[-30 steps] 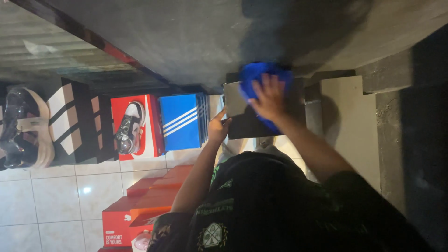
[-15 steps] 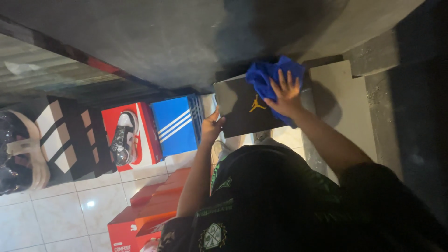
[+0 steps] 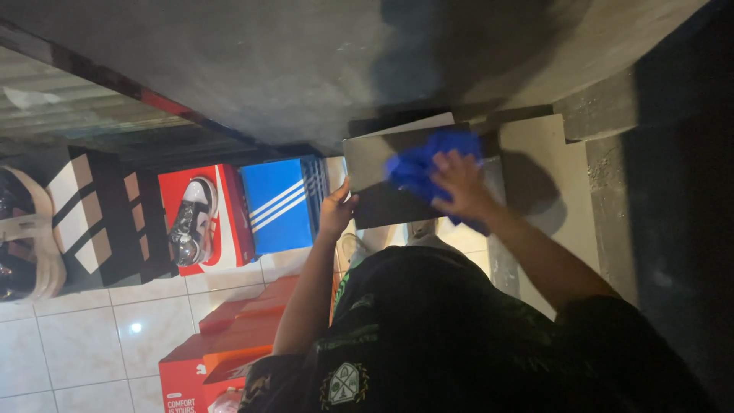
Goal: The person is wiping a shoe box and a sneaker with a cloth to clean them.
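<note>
Cloth (image 3: 428,164) lies on box lid (image 3: 382,191), under right hand (image 3: 459,183); left hand (image 3: 336,210) at lid's left edge; shoeboxes (image 3: 283,203) further left.

Right hand (image 3: 459,183) covers part of blue cloth (image 3: 420,164); cloth hides mid of dark box lid (image 3: 382,206). Sandal (image 3: 23,229) cut off at left edge, orange boxes (image 3: 222,359) at bottom.

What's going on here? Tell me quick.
A person holds a dark shoebox up by its left edge with the left hand. The right hand presses a blue cloth against the box's face, as if wiping it. Behind, a blue box and a red box stand side by side, and orange-red boxes sit stacked on the white tiled floor.
</note>
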